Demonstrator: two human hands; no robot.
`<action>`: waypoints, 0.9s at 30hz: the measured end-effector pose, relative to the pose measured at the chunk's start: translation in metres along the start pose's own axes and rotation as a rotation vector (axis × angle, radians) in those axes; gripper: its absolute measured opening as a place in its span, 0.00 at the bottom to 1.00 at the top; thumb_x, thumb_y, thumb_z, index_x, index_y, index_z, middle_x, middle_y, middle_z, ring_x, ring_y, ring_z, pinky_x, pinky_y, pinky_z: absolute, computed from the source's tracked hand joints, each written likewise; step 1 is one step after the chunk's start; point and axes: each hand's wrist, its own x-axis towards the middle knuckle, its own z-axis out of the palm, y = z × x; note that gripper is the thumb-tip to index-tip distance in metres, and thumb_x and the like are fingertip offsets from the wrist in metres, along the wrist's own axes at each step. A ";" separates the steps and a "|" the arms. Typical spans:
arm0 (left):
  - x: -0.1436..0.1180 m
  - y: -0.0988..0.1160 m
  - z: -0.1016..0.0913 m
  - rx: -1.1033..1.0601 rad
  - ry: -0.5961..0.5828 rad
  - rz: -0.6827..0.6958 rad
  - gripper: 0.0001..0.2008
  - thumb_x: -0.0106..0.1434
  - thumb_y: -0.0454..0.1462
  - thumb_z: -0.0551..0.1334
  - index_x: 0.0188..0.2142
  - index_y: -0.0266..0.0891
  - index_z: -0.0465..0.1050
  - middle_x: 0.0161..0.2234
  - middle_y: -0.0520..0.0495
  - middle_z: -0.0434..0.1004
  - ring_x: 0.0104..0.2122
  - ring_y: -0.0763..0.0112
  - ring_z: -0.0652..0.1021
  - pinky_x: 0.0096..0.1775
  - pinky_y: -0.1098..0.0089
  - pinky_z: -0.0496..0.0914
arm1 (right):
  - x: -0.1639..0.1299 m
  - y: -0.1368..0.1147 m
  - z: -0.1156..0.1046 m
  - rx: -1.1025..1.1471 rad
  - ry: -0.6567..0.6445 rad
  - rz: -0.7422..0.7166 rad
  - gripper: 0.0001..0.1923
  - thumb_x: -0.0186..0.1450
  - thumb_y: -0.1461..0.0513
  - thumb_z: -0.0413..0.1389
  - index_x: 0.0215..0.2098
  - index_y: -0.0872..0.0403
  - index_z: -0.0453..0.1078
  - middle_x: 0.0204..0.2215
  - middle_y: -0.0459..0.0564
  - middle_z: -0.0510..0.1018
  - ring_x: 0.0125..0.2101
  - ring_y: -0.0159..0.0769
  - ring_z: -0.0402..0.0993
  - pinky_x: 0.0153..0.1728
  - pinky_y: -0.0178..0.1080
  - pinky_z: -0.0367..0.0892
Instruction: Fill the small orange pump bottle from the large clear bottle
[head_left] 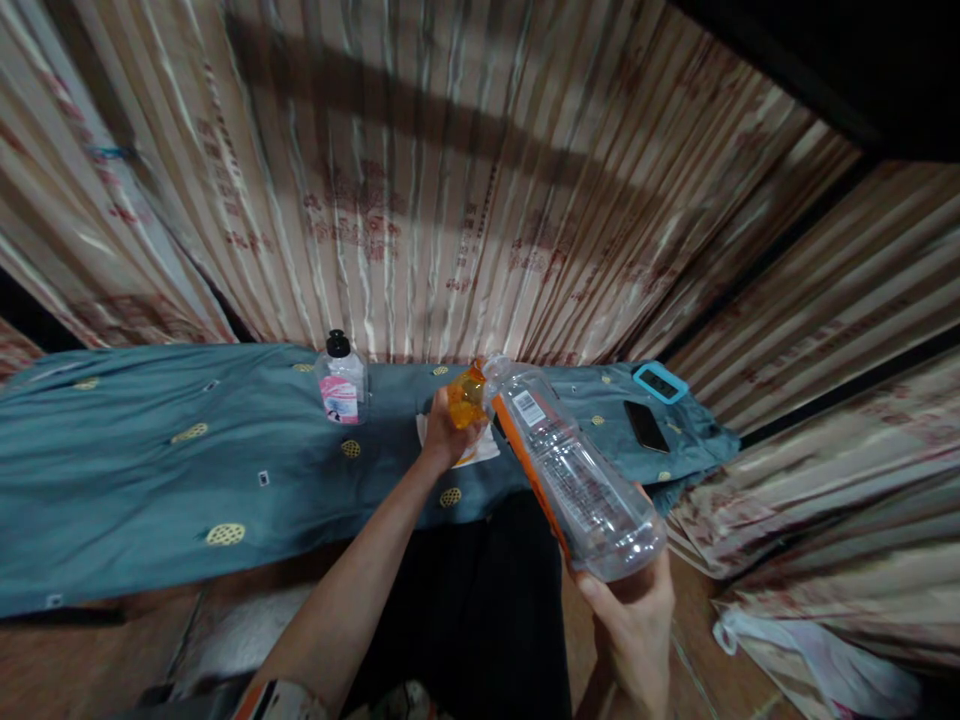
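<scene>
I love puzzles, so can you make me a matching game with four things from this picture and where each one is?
Things
1. big clear bottle
2. amber container
3. pink-labelled bottle
4. dark phone

Places
A. standing upright on the green-blue cloth
B. held in the right hand, tilted
C. lying flat near the blue-rimmed gadget
D. held in the left hand

Right pairs: 1-B, 2-D, 3-A, 4-C
</scene>
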 end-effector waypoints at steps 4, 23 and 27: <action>-0.001 0.005 0.000 0.063 0.018 -0.025 0.23 0.44 0.32 0.74 0.40 0.41 0.73 0.42 0.48 0.79 0.44 0.60 0.79 0.48 0.58 0.76 | 0.000 0.003 -0.001 0.026 0.029 0.019 0.62 0.42 0.53 0.78 0.71 0.52 0.60 0.68 0.62 0.69 0.64 0.60 0.69 0.62 0.54 0.65; -0.001 0.007 -0.001 0.005 0.031 -0.009 0.21 0.44 0.33 0.73 0.38 0.41 0.71 0.37 0.50 0.78 0.37 0.64 0.78 0.41 0.64 0.74 | 0.001 0.011 -0.007 0.097 0.068 -0.019 0.41 0.42 0.59 0.79 0.52 0.54 0.74 0.41 0.50 0.85 0.37 0.39 0.80 0.37 0.36 0.73; -0.001 0.015 -0.003 0.008 0.003 0.029 0.17 0.44 0.31 0.72 0.33 0.43 0.70 0.33 0.53 0.77 0.34 0.66 0.77 0.38 0.67 0.73 | 0.002 0.017 -0.011 0.029 0.070 -0.025 0.42 0.47 0.55 0.77 0.57 0.53 0.71 0.45 0.51 0.83 0.37 0.41 0.78 0.38 0.39 0.71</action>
